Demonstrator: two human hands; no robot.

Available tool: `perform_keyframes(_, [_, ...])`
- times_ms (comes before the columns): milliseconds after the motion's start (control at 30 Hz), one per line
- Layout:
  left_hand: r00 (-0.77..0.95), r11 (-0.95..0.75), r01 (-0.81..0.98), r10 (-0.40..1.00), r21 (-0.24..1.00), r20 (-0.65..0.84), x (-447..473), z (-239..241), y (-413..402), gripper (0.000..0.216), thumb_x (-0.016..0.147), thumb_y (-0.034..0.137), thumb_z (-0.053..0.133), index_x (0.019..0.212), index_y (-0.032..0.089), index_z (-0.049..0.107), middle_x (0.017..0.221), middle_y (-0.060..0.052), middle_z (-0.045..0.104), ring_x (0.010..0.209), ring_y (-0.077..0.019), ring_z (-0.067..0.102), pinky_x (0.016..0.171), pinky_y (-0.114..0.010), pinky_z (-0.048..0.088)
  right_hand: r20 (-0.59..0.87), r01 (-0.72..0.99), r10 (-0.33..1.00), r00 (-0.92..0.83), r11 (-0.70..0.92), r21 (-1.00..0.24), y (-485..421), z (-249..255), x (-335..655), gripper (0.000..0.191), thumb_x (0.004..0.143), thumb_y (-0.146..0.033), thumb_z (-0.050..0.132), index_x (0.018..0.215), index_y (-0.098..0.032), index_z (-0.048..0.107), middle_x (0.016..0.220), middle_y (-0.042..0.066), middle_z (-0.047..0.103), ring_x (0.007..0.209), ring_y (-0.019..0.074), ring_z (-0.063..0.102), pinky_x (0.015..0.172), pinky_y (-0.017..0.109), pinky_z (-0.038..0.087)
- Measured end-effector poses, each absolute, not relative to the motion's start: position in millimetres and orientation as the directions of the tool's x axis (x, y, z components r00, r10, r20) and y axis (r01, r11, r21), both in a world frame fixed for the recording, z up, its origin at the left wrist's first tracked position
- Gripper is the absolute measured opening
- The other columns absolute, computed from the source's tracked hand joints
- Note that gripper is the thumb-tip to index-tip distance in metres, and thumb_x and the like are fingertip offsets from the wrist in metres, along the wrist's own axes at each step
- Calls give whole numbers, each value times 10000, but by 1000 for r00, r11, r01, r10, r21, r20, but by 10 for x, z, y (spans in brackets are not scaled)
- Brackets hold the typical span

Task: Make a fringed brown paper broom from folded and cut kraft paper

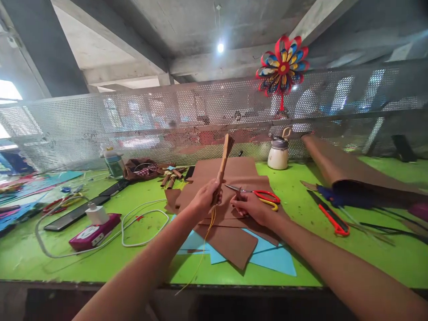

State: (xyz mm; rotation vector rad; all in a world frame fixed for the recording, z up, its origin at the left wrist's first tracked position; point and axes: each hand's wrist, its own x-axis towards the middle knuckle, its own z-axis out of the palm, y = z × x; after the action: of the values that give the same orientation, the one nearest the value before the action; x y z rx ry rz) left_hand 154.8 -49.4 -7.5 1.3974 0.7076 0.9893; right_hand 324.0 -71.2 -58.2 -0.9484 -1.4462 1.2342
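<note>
While the left hand (pixel 207 195) is gripping the brown bundle (pixel 225 157) with its fingers wrapped around the lower part, the bundle is standing up above the middle of the desk (pixel 133 269). Its long axis is running nearly upright and leaning slightly right, and its layered free end is pointing up and toward the far side. Yellow string (pixel 203 254) is hanging below the left hand, trailing near and left toward the desk's near edge.

The right hand (pixel 252 208) is resting low, just right of the left hand, with its fingers bent; I cannot tell whether they are pinching the small scrap (pixel 238 193) beside them. Scissors (pixel 259 192) are lying at that hand's far side, their blades pointing left toward the bundle and their handles facing right; whether the hand is touching them is unclear.

Brown paper (pixel 244 168) is spreading under both hands, with blue paper (pixel 274 261) showing at its near side. Farther right, a knife (pixel 329 216) is lying slantwise, and a jar (pixel 278 157) is standing at the far side.
</note>
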Motion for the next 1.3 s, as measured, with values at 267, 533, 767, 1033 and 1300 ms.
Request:
perform_keyframes(267, [520,-93,-161,838,982,165,1539,-232,-527,299,820,429,487,939,156,510,773,-27,576,600,-81,531,535,-190,405,177,-114,956,-236,153,-982,-706,-589,3276,289,655,-364,694,753,-134,550,523,-52,473,422,51,376,425,210,236])
perform_keyframes(533, [479,32,-182,876,983,60,1529,-232,-607,313,797,449,487,846,144,537,681,-6,545,483,-46,444,385,-151,271,169,-72,964,-207,157,-985,-712,-614,3286,276,673,-364,681,722,-145,521,482,-70,431,400,51,352,406,213,221])
perform_keyframes(767, [464,-45,-189,876,981,130,1548,-203,-683,249,757,381,584,796,168,459,620,38,502,444,-29,404,374,-125,255,173,-108,967,-188,155,-982,-685,-625,3270,302,647,-379,703,682,-148,511,503,-66,442,399,46,354,408,215,234])
perform_keyframes(1033, [492,83,-265,869,961,60,1555,-301,-639,241,810,369,512,900,148,547,632,4,525,453,-47,436,377,-136,296,171,-153,964,-205,141,-978,-650,-654,3315,289,673,-390,682,683,-150,521,481,-64,437,399,52,341,414,221,231])
perform_keyframes(1300, [503,162,-310,864,937,18,1578,-373,-618,263,822,354,500,973,144,548,660,-13,540,516,-70,482,458,-162,380,128,-161,978,-164,101,-982,-647,-632,3302,266,662,-364,687,708,-131,566,508,-49,457,416,55,357,415,220,228])
